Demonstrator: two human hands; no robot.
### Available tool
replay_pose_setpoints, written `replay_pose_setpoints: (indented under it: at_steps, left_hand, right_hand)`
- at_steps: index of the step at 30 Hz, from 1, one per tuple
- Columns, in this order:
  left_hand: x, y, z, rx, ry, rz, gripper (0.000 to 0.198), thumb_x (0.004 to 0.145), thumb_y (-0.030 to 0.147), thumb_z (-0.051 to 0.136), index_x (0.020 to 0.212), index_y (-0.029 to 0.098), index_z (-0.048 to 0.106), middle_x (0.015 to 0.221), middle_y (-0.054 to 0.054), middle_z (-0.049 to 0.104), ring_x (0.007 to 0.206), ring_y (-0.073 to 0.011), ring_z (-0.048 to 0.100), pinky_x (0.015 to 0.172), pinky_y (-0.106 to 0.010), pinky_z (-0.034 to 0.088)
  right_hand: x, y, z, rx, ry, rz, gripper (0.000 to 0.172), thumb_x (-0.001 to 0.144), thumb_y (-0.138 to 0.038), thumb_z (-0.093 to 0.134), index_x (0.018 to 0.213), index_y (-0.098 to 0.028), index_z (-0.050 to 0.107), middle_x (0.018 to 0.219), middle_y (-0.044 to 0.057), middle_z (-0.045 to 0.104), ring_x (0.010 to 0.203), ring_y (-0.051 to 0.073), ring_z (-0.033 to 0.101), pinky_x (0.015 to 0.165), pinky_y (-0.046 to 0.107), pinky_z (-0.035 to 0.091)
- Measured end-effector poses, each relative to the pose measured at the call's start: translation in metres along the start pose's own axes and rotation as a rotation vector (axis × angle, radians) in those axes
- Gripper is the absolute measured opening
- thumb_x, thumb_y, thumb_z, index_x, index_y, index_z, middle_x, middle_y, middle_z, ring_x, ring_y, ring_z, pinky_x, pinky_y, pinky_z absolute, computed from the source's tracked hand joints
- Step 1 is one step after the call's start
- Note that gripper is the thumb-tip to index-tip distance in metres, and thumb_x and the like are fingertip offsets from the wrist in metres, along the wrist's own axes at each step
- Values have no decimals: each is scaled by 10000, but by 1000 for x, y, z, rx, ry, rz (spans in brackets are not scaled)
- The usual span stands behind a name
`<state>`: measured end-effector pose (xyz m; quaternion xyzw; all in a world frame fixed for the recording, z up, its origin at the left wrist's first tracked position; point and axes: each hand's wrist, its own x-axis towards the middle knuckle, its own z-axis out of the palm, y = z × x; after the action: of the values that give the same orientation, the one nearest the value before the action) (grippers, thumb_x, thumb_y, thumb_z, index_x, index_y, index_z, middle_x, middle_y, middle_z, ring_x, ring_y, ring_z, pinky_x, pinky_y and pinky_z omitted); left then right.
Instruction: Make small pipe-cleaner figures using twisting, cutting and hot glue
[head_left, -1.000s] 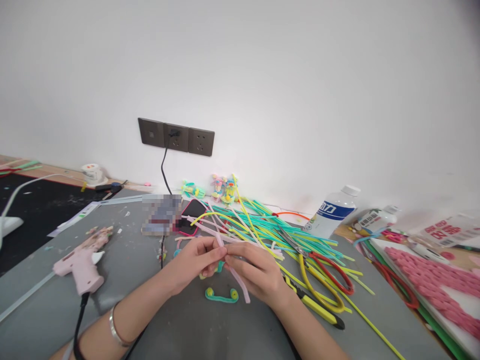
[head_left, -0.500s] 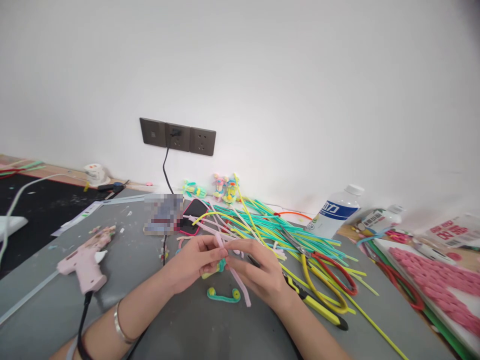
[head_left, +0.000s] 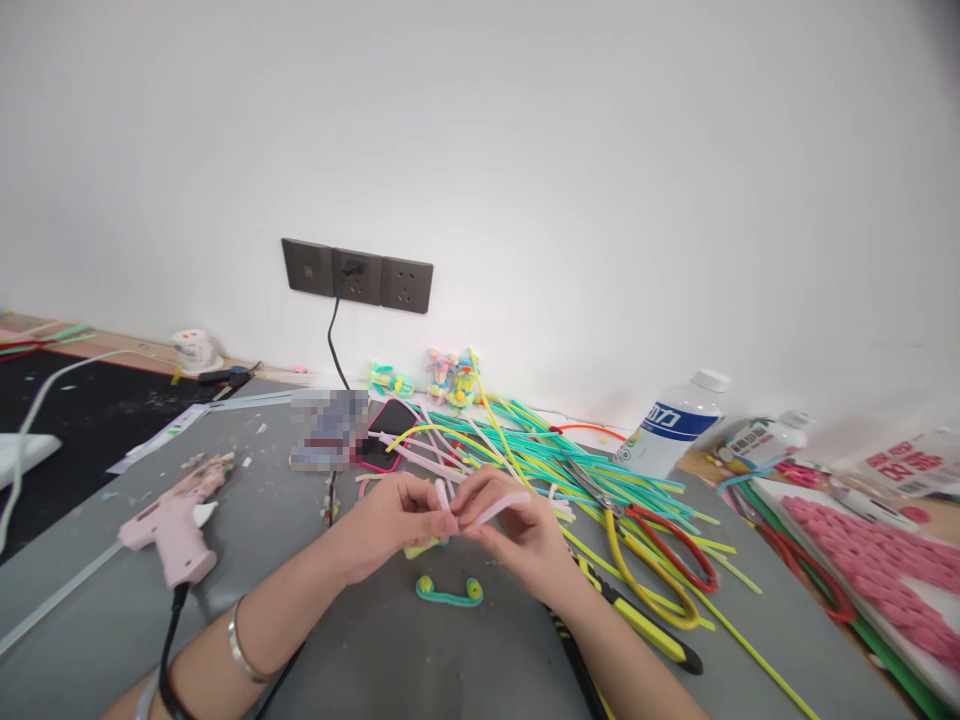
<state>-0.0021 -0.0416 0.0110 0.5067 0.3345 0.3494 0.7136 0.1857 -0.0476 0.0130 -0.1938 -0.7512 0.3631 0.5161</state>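
Near the middle of the view, my left hand (head_left: 401, 525) and my right hand (head_left: 510, 530) meet fingertip to fingertip. Both pinch a pale pink pipe cleaner (head_left: 501, 507), which is bent where the fingers grip it; one end stands up between the hands and the other points right. Behind the left fingers a yellow and teal pipe cleaner piece (head_left: 420, 549) shows in part; whether the hand holds it I cannot tell. Below the hands, a teal pipe cleaner strip with coiled yellow-green ends (head_left: 450, 598) lies on the grey table.
Right of the hands lie a heap of pipe cleaners (head_left: 525, 445), scissors (head_left: 615, 508) and a yellow-black tool (head_left: 649, 625). A bottle (head_left: 670, 425) stands behind. At left rests a pink glue gun (head_left: 176, 530) with a cord. Small pipe cleaner figures (head_left: 453, 378) lean by the wall.
The pink pipe cleaner's lower end, hanging down to the right before, now points up and right, bent by my right hand. The right fingers have closed in against the left ones.
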Motion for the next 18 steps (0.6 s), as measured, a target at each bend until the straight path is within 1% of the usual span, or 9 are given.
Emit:
replay_pose_setpoints:
  at_steps: [2, 4, 7, 10, 13, 15, 18]
  left_hand:
    - [-1, 1, 1, 35, -47, -23, 447, 602, 501, 877, 572, 129, 630, 508, 41, 475, 486, -62, 337, 490, -235, 189]
    - [-2, 3, 1, 56, -116, -69, 399, 613, 447, 879, 571, 128, 643, 499, 52, 457, 483, -56, 311, 491, -236, 176]
    - [-4, 4, 1, 85, -181, -134, 348, 608, 392, 884, 578, 126, 661, 484, 63, 444, 479, -54, 297, 496, -238, 181]
    - [-5, 2, 0, 129, -222, -156, 310, 598, 358, 891, 602, 116, 696, 512, 43, 511, 505, -62, 346, 514, -233, 219]
    - [-5, 0, -2, 138, -292, -139, 280, 613, 343, 885, 632, 119, 719, 556, 31, 557, 536, -71, 393, 536, -227, 268]
    - [-6, 0, -2, 133, -328, -133, 282, 624, 354, 879, 641, 123, 719, 570, 30, 558, 542, -74, 406, 532, -225, 276]
    - [-6, 1, -2, 137, -336, -149, 317, 636, 393, 870, 646, 122, 708, 546, 43, 513, 509, -61, 364, 503, -224, 246]
  right_hand:
    - [0, 3, -2, 97, -61, 59, 202, 905, -364, 685, 811, -189, 647, 837, 53, 667, 819, 176, 645, 741, 321, 544]
    - [0, 4, -4, 166, -129, 136, 244, 873, -398, 718, 788, -183, 640, 825, 45, 650, 792, 168, 630, 738, 318, 536]
    - [-1, 5, -7, 264, -195, 226, 249, 841, -386, 756, 764, -179, 642, 809, 33, 650, 756, 153, 614, 729, 302, 514]
    - [-1, 4, -7, 366, -217, 269, 186, 831, -318, 778, 773, -187, 659, 804, 25, 658, 765, 150, 615, 738, 292, 502]
    - [-2, 4, -6, 472, -226, 308, 125, 812, -252, 796, 807, -193, 686, 879, 35, 662, 800, 152, 630, 755, 297, 511]
    - [-3, 3, -5, 535, -240, 344, 97, 810, -213, 793, 823, -193, 700, 929, 46, 668, 810, 151, 642, 750, 296, 520]
    - [-4, 4, -4, 586, -229, 386, 79, 816, -159, 777, 829, -191, 706, 891, 45, 684, 792, 152, 658, 709, 284, 529]
